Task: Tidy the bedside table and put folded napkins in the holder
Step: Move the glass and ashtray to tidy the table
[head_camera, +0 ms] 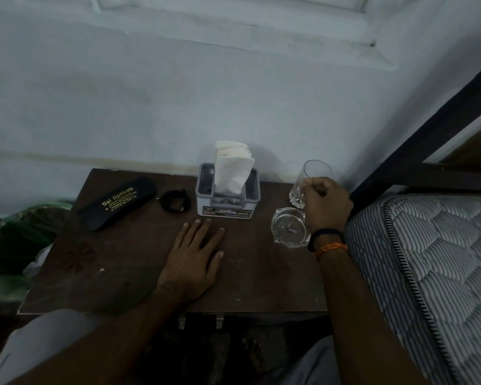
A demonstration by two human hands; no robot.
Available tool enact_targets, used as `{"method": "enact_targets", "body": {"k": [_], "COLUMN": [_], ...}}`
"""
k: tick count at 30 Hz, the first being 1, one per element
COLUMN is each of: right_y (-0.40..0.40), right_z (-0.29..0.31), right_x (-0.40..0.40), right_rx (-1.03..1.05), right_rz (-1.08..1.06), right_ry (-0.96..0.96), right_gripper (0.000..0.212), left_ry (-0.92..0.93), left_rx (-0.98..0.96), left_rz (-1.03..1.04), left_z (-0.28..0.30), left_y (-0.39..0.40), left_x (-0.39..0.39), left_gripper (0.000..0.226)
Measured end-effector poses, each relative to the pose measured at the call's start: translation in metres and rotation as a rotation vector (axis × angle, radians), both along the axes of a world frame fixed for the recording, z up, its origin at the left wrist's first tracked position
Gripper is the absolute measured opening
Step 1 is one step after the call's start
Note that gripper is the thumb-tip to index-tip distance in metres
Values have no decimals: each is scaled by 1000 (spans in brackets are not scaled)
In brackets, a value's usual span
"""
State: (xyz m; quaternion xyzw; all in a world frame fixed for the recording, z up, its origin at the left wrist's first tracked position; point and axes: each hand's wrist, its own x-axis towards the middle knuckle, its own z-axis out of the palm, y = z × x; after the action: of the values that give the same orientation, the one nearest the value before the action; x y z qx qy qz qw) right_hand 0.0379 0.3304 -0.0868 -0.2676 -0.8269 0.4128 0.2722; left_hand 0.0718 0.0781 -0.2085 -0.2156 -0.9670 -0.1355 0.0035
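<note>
Bedside tabletop point(128, 262) seen from above, against a pale wall. Folded napkins point(232, 168) stand upright in the grey holder point(228, 202) at the rear centre. Right hand point(326, 207) curled around the lower body of a clear drinking glass point(310, 180), which is tilted, at the rear right corner; a glass ashtray point(289, 227) sits just in front of it. Left hand point(196, 254) lies flat and relaxed on the wood, fingers spread, grasping nothing, its fingertips near the holder's front face. At left, a black spectacle case point(117, 202) and a coiled black band point(175, 202) lie close together. Handling, by judgement: the glass is rigid, smooth and breakable, best gripped around its thick faceted base; napkins are light and limp, best pinched at the fold
</note>
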Motion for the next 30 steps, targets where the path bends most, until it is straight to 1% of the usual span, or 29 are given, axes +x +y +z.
{"method": "enact_targets", "body": {"k": [9, 11, 13, 16, 20, 23, 25, 26, 28, 30], "right_y": [7, 9, 10, 14, 23, 23, 25, 25, 26, 31], "right_z": [-14, -13, -15, -20, -33, -46, -54, -55, -56, -60], "right_x": [-2, -5, -8, -16, -34, -46, -50, -50, -51, -53], "right_rx": [-76, -114, -140, -154, -158, -213, -223, -222, -201, -166], "right_rz": [-167, -230, -262, -249, -157, -55, -32, -28, -32, -41], "right_ry": [67, 127, 196, 224, 100, 54, 44, 46, 46, 28], "right_gripper": [1, 10, 25, 64, 113, 133, 137, 135, 126, 113], "left_ry": [19, 24, 21, 22, 22, 19, 22, 24, 22, 16], "left_rx": [-6, -8, -14, -28, -38, -24, -22, -21, -19, -11], "left_rz": [17, 20, 20, 21, 18, 16, 16, 18, 20, 18], "left_z": [0, 0, 0, -1, -2, -2, -2, -3, -3, -3], "left_y": [1, 1, 1, 2, 1, 1, 1, 1, 1, 1], "left_x": [0, 0, -1, -2, -2, -2, -2, -2, -2, -3], "left_gripper": [57, 57, 58, 60, 62, 63, 63, 63, 64, 64]}}
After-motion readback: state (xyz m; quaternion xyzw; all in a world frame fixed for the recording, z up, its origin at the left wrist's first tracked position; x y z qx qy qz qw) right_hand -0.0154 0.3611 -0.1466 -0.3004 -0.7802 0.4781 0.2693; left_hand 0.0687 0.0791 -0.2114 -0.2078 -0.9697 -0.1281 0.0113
